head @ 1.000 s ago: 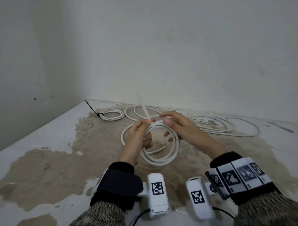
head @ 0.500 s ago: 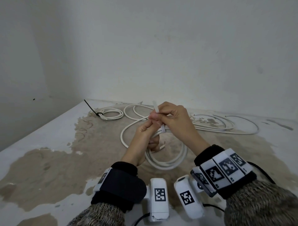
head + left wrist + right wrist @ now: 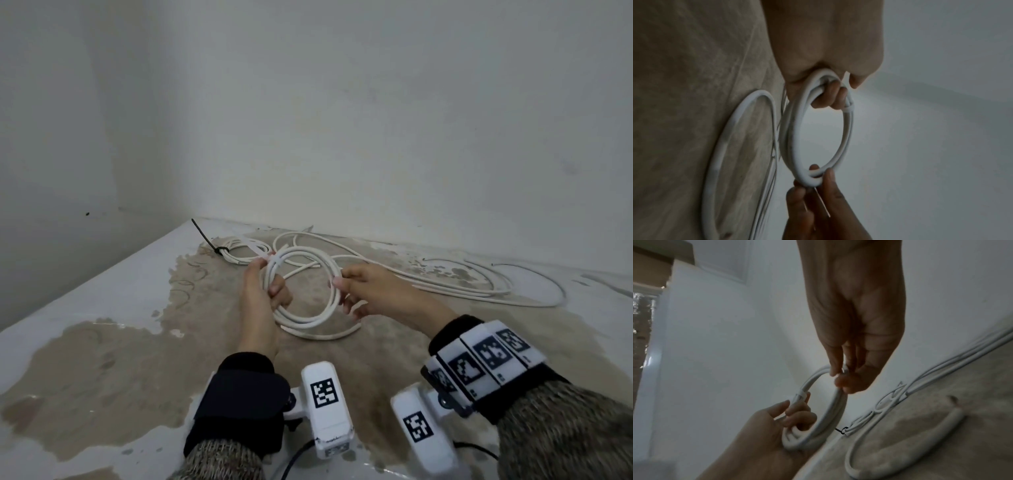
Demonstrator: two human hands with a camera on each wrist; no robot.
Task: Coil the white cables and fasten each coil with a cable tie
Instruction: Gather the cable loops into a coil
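My left hand [image 3: 272, 286] grips the left side of a white cable coil [image 3: 310, 320], fingers curled through the loop. My right hand [image 3: 339, 291] pinches the coil's right side between thumb and fingers. A white cable tie [image 3: 276, 264] is wrapped round the coil just above my left fingers, with its tail pointing up and left. The left wrist view shows the coil [image 3: 846, 138] held upright off the table and the tie band [image 3: 849, 110] beside my curled fingers. In the right wrist view the tie [image 3: 801, 395] sits above the left hand [image 3: 795, 417]. The right fingers [image 3: 846, 386] pinch the coil's top.
A smaller white coil [image 3: 241, 253] bound with a black cable tie [image 3: 205, 236] lies at the back left. Loose white cables [image 3: 445, 286] sprawl across the back right of the worn, patchy tabletop [image 3: 102, 359]. Walls close the corner behind.
My right hand has left the tie's tail and moved to the coil's right side. The coil has turned, so the tie now sits at its upper left by my left thumb.
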